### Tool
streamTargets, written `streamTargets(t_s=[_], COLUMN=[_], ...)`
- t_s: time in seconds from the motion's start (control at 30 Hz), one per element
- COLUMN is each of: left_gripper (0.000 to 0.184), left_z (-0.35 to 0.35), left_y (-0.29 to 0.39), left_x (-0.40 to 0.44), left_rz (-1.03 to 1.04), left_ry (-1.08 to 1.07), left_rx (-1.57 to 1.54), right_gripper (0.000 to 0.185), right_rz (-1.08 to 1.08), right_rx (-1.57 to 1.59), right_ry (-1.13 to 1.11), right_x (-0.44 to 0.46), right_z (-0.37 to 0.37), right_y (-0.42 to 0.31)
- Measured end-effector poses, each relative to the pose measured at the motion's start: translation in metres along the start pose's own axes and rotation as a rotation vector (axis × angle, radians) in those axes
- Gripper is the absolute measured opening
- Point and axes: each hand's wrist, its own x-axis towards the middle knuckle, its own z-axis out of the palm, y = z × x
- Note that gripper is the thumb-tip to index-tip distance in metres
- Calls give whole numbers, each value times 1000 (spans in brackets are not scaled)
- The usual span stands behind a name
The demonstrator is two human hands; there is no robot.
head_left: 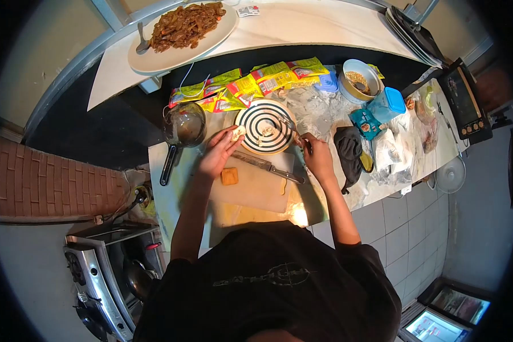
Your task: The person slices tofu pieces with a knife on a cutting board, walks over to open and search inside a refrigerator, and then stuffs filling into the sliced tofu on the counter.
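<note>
My left hand [218,153] is closed on a pale, whitish piece of food [237,133] at the left rim of a plate with black and white rings [249,121]. Crumbly pale food [267,133] lies on that plate. At the plate's right side, my right hand [316,155] grips a metal fork [289,122], its head over the rim; the tines are hard to make out. Nearer me is a whitish cutting board [251,185]. On it rest a knife [262,163], its handle pointing right, a square golden-brown piece of food [229,176] and a small yellowish strip [283,186].
A dark-handled pan [183,125] stands left of the plate. Yellow packets [245,88] lie behind it. To the right are a bowl [345,85], a blue-lidded container [386,104], a dark cloth [349,151] and plastic bags [393,149]. A noodle platter [228,31] sits on the raised shelf.
</note>
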Motion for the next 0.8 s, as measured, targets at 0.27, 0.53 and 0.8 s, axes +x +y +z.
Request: streamTargets(t_s=[0.27, 0.53, 0.8], left_gripper=[36, 33, 33], left_z=[-2, 12, 74], left_y=[9, 10, -10], left_x=[-26, -47, 17], left_rz=[31, 69, -15], left_ry=[29, 44, -160], left_rx=[-8, 9, 110], right_gripper=[18, 16, 24], right_rz=[-79, -214, -196], right_rx=[-299, -306, -366], right_ry=[23, 102, 76], right_x=[7, 2, -23], right_z=[36, 27, 5], right_y=[18, 12, -20])
